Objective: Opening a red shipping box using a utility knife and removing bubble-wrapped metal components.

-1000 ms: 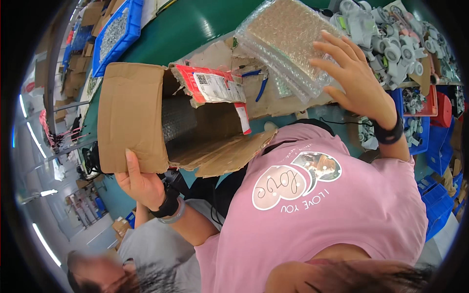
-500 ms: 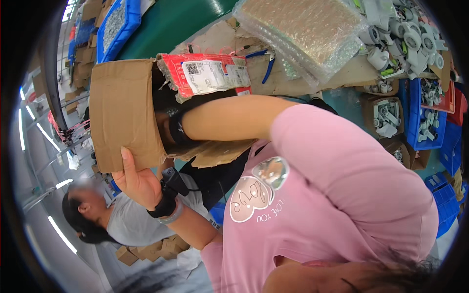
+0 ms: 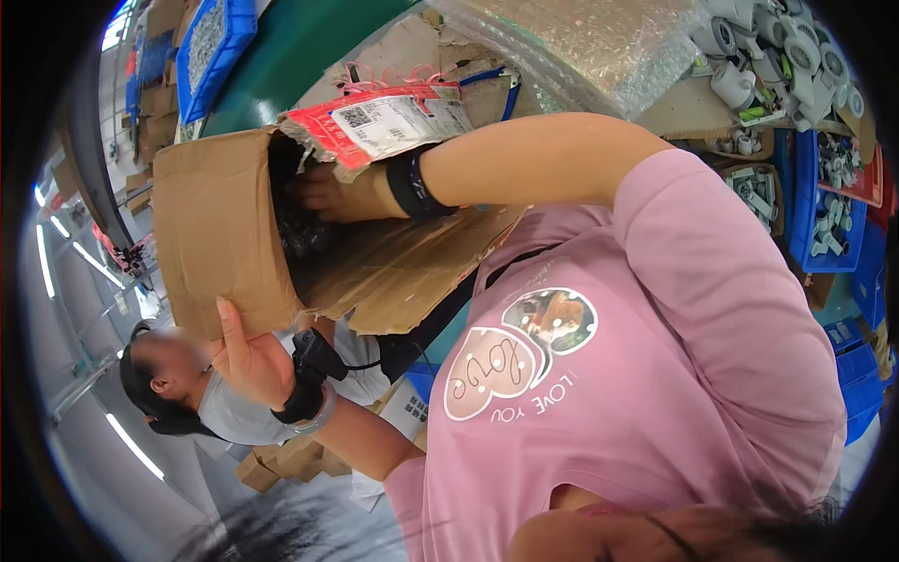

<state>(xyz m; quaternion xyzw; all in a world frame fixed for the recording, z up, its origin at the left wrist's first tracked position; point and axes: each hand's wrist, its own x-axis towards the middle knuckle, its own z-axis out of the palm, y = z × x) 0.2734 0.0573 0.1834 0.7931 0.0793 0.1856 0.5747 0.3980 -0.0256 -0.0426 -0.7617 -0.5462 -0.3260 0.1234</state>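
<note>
My left hand (image 3: pixel 251 365) grips a brown cardboard box (image 3: pixel 225 225) by its lower edge, thumb up against the side wall. The box is tipped on its side, its opening and loose flaps facing right. A torn red-and-white label (image 3: pixel 391 126) hangs on its upper flap. Inside the opening is my right hand (image 3: pixel 342 194), its fingers curled and partly lost in shadow. Dark, glossy material (image 3: pixel 302 232) lies just below those fingers; what they hold cannot be made out.
Bubble-wrapped sheets (image 3: pixel 581 47) and blue-handled pliers (image 3: pixel 510 94) lie on the bench. White-grey plastic parts (image 3: pixel 787 61) are heaped at upper right, above blue bins (image 3: pixel 833 211). Another blue bin (image 3: pixel 217 54) of small parts stands upper left. A person in grey (image 3: pixel 239 403) is at lower left.
My right hand has drawn partly back toward the box's opening, so its fingers now show. The box has shifted slightly left, and more of its lower flap is visible.
</note>
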